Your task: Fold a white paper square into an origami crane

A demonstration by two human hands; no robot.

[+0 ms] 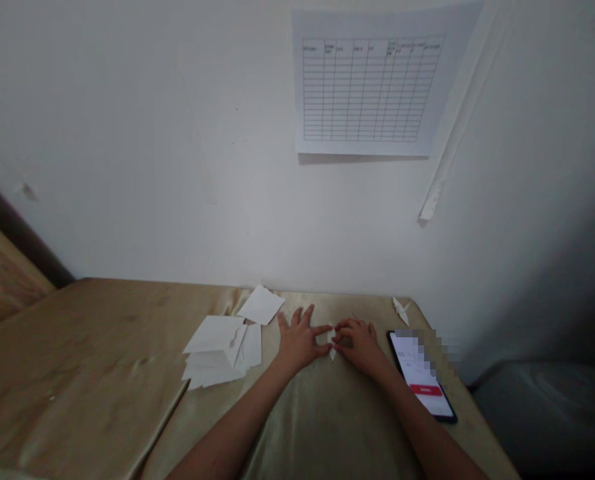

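Note:
A small, narrow piece of folded white paper (332, 355) lies on the cloth-covered table between my hands, its pointed lower end facing me. My left hand (297, 341) holds its left edge with thumb and index finger, while the other fingers spread out away from it. From the other side, my right hand (361, 343) pinches the paper with its fingers drawn together. Fingertips cover part of the paper, so its full shape is hidden. Left of my hands is a loose pile of white paper sheets (212, 367), with a single square sheet (261, 305) behind it.
A lit smartphone (422, 380) lies right of my right forearm. Near the table's back right corner sits a folded paper crane (401, 311). The table (102, 367) has a satiny tan cover and meets a white wall, where a printed grid sheet (367, 87) hangs.

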